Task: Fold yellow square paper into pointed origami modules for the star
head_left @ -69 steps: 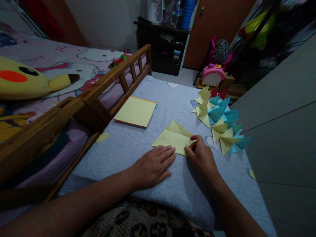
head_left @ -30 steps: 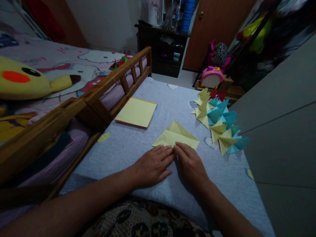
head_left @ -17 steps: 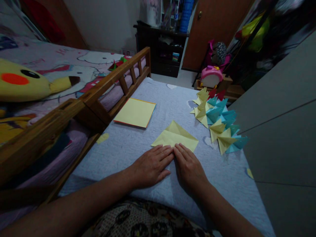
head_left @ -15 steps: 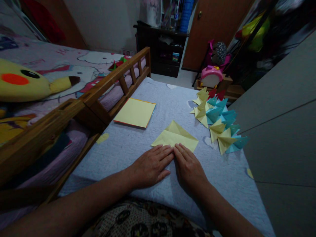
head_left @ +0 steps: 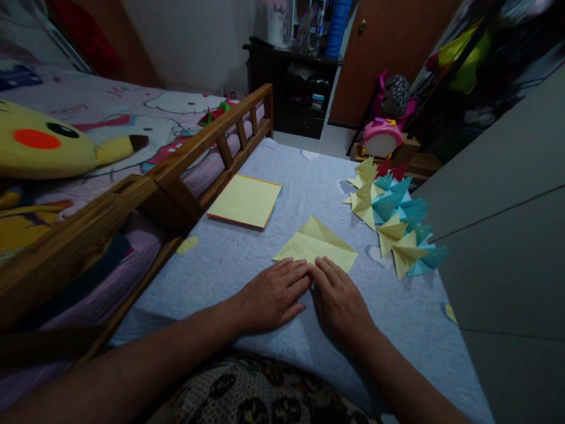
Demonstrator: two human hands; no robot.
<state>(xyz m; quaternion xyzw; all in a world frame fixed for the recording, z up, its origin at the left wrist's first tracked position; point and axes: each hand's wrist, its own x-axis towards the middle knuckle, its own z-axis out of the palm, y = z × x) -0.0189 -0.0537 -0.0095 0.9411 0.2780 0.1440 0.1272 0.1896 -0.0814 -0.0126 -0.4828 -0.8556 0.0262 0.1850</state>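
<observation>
A pale yellow sheet of origami paper point(head_left: 315, 244), folded to a peak at its far side, lies flat on the cloth-covered surface. My left hand point(head_left: 276, 294) rests palm down, its outstretched fingers touching the paper's near edge. Beside it, my right hand point(head_left: 338, 294) presses its straight fingers onto the same edge, the index fingertips of both hands meeting there. My right thumb is hidden, and the fingers cover part of the near edge. Further left lies a square stack of coloured paper point(head_left: 245, 201), with a yellow sheet on top.
Folded yellow paper pieces point(head_left: 406, 250) and blue ones point(head_left: 399, 200) stand in rows at the right, with red ones behind. A wooden bed rail point(head_left: 212, 138) runs along the left, a yellow plush toy point(head_left: 48, 141) beyond it. A pale cabinet point(head_left: 507, 235) borders the right side.
The view has shifted slightly, so everything sits a little further right. Both hands stay on the paper's near edge, with hardly any movement over it.
</observation>
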